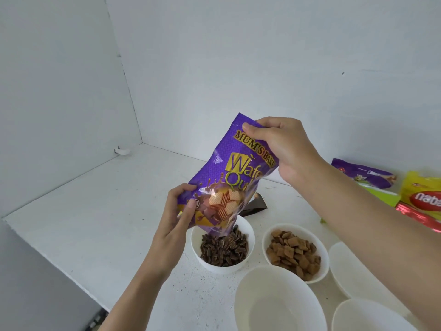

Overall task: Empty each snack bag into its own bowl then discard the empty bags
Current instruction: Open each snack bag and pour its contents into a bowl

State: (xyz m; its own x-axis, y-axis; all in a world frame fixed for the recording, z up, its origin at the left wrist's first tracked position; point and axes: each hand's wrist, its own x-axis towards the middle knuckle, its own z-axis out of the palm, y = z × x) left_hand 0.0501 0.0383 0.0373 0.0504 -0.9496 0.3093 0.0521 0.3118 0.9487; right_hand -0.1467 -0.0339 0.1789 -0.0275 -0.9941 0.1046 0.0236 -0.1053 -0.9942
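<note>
I hold a purple wafer bag (226,170) in the air over the table, tilted. My right hand (281,146) pinches its top edge, and my left hand (181,211) grips its lower left corner. Right below the bag stands a white bowl of sunflower seeds (223,249). Beside it, to the right, a white bowl of brown square snacks (294,253). An empty white bowl (274,299) stands nearest me. Two more empty white bowls, one at the right (350,271) and one at the bottom right (365,316), are partly hidden by my right forearm.
Unopened snack bags lie at the right edge: a purple one (362,173), a green one (379,194), a yellow one (422,192) and a red foil one (417,218). A dark empty bag (256,206) lies behind the held bag. White walls close the back and left; the table's left edge drops off.
</note>
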